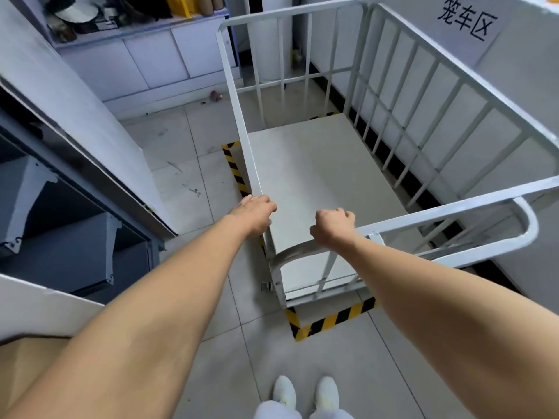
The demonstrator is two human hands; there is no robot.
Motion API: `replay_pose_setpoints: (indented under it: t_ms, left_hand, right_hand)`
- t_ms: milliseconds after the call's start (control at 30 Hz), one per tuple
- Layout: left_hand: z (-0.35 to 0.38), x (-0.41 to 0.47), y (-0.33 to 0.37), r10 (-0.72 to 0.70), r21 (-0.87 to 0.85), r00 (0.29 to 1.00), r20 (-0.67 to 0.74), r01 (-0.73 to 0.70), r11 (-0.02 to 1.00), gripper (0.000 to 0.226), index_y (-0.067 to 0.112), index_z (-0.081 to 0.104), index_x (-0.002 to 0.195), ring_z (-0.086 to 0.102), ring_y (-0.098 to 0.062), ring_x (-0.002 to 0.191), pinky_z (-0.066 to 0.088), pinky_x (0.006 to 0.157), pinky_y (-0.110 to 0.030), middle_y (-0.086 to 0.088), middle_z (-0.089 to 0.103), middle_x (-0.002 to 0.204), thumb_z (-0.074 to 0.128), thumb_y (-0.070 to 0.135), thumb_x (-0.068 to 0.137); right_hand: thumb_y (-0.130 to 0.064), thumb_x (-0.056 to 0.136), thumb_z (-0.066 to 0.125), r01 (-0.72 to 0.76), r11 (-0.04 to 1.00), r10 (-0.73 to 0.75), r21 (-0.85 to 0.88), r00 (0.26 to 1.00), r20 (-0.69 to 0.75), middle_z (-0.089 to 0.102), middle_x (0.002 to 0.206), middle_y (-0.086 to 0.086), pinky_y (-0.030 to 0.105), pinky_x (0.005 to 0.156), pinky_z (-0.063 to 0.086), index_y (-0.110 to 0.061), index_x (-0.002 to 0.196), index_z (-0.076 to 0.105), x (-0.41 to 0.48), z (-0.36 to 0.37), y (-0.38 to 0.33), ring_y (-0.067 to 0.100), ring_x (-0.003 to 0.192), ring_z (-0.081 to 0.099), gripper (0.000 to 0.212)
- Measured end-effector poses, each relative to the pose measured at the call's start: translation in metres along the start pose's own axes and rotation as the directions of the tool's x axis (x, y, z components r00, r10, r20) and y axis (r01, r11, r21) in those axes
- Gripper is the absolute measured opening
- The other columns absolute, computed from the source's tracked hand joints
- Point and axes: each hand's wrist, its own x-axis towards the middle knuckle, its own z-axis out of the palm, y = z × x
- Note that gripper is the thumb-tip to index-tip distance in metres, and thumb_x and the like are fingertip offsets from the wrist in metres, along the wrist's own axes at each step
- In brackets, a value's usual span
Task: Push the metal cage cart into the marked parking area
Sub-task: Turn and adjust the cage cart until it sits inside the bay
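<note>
The white metal cage cart (317, 176) stands in front of me, its flat deck bare and its barred sides rising on the far end and the right. My left hand (254, 211) grips the near end of the cart's left top rail. My right hand (332, 226) is closed around the near curved handle rail. Yellow-and-black striped tape (329, 320) marks a rectangle on the floor; it shows along the cart's left side and just outside its near end, so the cart sits within the marked corner. A paper sign (467, 22) with black characters hangs on the right wall.
A white wall (514, 116) runs close along the cart's right side. A grey metal shelving unit (75, 207) stands on the left. White cabinets (157, 62) with clutter on top line the far wall. My white shoes (305, 394) stand on grey floor tiles behind the tape.
</note>
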Motion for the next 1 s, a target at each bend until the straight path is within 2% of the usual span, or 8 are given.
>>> replay_pose_setpoints:
  t_ms: [133,233,333,433,533,667,833,1000]
  left_hand:
    - [-0.002,0.025,0.002,0.052,0.077,0.996,0.079,-0.058,0.995,0.04,0.015,0.047,0.137,0.041,-0.029,0.132,0.025,0.114,-0.036,-0.008,0.047,0.139,0.048,0.021,0.098]
    - [-0.006,0.042,0.002,0.111,0.118,0.984,0.143,-0.128,0.985,0.041,0.015,0.048,0.136,0.044,-0.027,0.13,0.023,0.114,-0.034,-0.007,0.051,0.137,0.05,0.026,0.097]
    - [-0.014,0.055,-0.007,0.158,0.142,0.968,0.194,-0.187,0.972,0.05,0.012,0.05,0.134,0.047,-0.027,0.128,0.016,0.117,-0.036,-0.008,0.056,0.134,0.05,0.044,0.095]
    - [-0.016,0.066,-0.028,0.232,0.157,0.944,0.236,-0.272,0.949,0.065,0.011,0.051,0.133,0.048,-0.026,0.129,0.01,0.12,-0.039,-0.009,0.059,0.131,0.05,0.058,0.089]
    - [-0.018,0.082,-0.056,0.369,0.243,0.904,0.216,-0.416,0.876,0.064,0.014,0.056,0.127,0.051,-0.025,0.124,0.019,0.115,-0.039,-0.006,0.058,0.129,0.051,0.063,0.085]
    - [-0.024,0.109,-0.089,0.478,0.321,0.867,0.139,-0.496,0.807,0.065,0.014,0.058,0.122,0.051,-0.023,0.122,0.019,0.117,-0.041,-0.005,0.058,0.125,0.046,0.066,0.085]
    - [-0.027,0.136,-0.101,0.544,0.285,0.803,0.244,-0.596,0.751,0.075,0.013,0.062,0.114,0.054,-0.021,0.115,0.017,0.119,-0.039,-0.003,0.063,0.113,0.047,0.076,0.076]
    - [-0.021,0.149,-0.097,0.621,0.379,0.754,0.214,-0.65,0.659,0.07,0.018,0.063,0.095,0.058,-0.023,0.103,0.038,0.1,-0.035,-0.002,0.068,0.1,0.046,0.081,0.072]
  right_hand:
    - [-0.02,0.089,0.048,-0.244,0.97,0.242,-0.027,0.969,-0.038,0.062,0.122,0.008,0.049,0.112,0.02,-0.016,0.115,0.063,0.008,0.009,0.031,0.03,0.127,0.037,0.031]
    - [-0.034,0.089,0.052,-0.422,0.903,0.426,0.078,0.904,-0.034,0.054,0.131,0.009,0.051,0.112,0.019,-0.014,0.125,0.058,0.011,0.01,0.045,0.033,0.132,0.03,0.041]
    - [-0.032,0.09,0.055,-0.6,0.767,0.622,0.227,0.782,-0.035,0.039,0.145,0.014,0.05,0.115,0.017,-0.007,0.138,0.045,0.016,0.011,0.041,0.037,0.14,0.022,0.054]
    - [-0.024,0.093,0.054,-0.728,0.562,0.798,0.393,0.602,-0.025,0.006,0.163,0.01,0.048,0.116,0.017,-0.007,0.153,0.014,0.02,0.017,0.019,0.037,0.146,0.012,0.075]
    - [-0.028,0.089,0.059,-0.789,0.368,0.894,0.492,0.445,0.047,-0.005,0.163,0.012,0.047,0.118,0.013,-0.004,0.154,-0.001,0.024,0.031,-0.001,0.036,0.149,0.004,0.092]
    - [-0.012,0.091,0.053,-0.784,0.224,0.948,0.579,0.313,0.056,-0.007,0.163,0.011,0.042,0.121,0.013,-0.003,0.155,-0.001,0.037,0.049,-0.016,0.029,0.151,-0.009,0.084]
    - [-0.005,0.089,0.048,-0.756,0.218,0.964,0.617,0.267,-0.013,-0.01,0.162,0.018,0.038,0.122,0.002,0.004,0.153,-0.002,0.048,0.059,-0.019,0.033,0.15,-0.012,0.081]
    - [-0.002,0.087,0.043,-0.743,0.232,0.966,0.628,0.254,-0.056,-0.006,0.16,0.025,0.04,0.124,-0.004,0.008,0.151,0.002,0.057,0.064,-0.013,0.039,0.149,-0.012,0.077]
